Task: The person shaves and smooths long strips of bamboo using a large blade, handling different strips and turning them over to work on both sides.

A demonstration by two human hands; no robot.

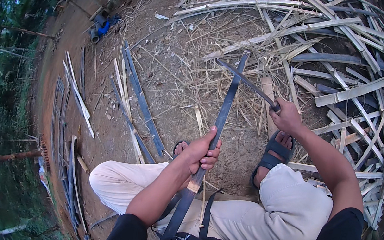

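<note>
My left hand point(202, 154) is closed round a long dark bamboo strip point(225, 109). The strip runs from my lap up and away over the ground, with a pale scraped band at a joint just below the hand. In my right hand point(287, 117) is the dark handle of a long-bladed knife point(254, 88). Its slim, slightly curved blade points up and left, crossing the strip near its far end. Whether the edge touches the strip I cannot tell.
Split bamboo pieces point(331, 90) lie heaped at the right and far right. More strips point(141, 99) rest on the ground at left, and thin shavings point(197, 82) cover the dirt ahead. My sandalled foot point(275, 153) stands below the right hand. A blue item point(109, 25) lies far left.
</note>
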